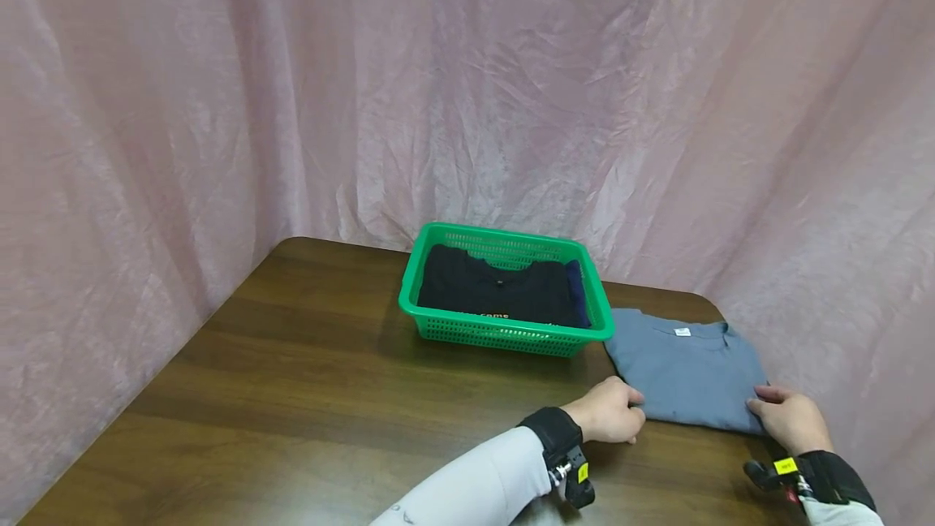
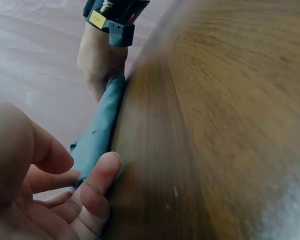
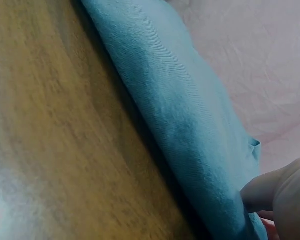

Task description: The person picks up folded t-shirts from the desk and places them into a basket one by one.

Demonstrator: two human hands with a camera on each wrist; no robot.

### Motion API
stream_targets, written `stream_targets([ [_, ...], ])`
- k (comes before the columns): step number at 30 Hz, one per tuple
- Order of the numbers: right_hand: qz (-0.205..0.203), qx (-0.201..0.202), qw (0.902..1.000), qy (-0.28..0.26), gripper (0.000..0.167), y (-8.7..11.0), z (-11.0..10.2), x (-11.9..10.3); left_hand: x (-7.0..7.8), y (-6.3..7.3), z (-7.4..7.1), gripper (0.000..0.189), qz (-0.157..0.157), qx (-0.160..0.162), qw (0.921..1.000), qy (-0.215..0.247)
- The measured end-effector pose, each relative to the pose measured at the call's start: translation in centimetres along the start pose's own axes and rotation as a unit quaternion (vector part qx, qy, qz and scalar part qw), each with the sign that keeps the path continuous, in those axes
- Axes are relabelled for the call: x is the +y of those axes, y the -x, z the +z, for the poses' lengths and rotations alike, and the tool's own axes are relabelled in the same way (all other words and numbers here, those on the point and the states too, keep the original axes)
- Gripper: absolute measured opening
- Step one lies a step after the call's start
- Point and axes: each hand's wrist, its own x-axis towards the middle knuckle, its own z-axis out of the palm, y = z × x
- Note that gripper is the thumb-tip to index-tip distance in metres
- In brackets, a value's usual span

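A folded blue-grey T-shirt (image 1: 687, 372) lies on the table at the right, its collar and white label toward the back. At its near left corner is my left hand (image 1: 612, 411), fingers curled about the edge. The left wrist view shows that corner of the T-shirt (image 2: 90, 150) between the digits. My right hand (image 1: 792, 420) grips the near right corner. In the right wrist view the right hand (image 3: 285, 195) presses a digit on top of the cloth, other fingers partly hidden behind the edge.
A green plastic basket (image 1: 504, 335) stands left of the T-shirt, close to its far left corner. Inside are a folded black T-shirt (image 1: 497, 291) and a dark blue garment (image 1: 577, 295). The wooden table (image 1: 292, 396) ends at a pink curtain (image 1: 511, 104).
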Motion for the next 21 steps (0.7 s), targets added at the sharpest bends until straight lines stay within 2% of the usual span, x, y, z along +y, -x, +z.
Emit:
stream_targets([
  [7, 0.013, -0.021, 0.9997, -0.005, 0.050, 1.0, -0.1, 0.6, -0.2, 0.7, 0.0, 0.041, 0.012, -0.008, 0.9999, -0.007],
  [13, 0.022, -0.045, 0.9985, -0.025, 0.057, 1.7, -0.2, 1.2, -0.5, 0.9, 0.0, 0.042, 0.005, -0.039, 0.9991, -0.013],
  [16, 0.017, -0.059, 0.9976, -0.033, 0.061, 2.0, -0.5, 1.7, -0.4, 1.3, -0.1, 0.041, 0.012, -0.051, 0.9984, -0.021],
  [21, 0.026, -0.083, 0.9953, -0.044, 0.066, 2.4, -0.8, 2.2, -0.2, 1.8, -0.1, 0.040, 0.050, -0.064, 0.9931, -0.085],
])
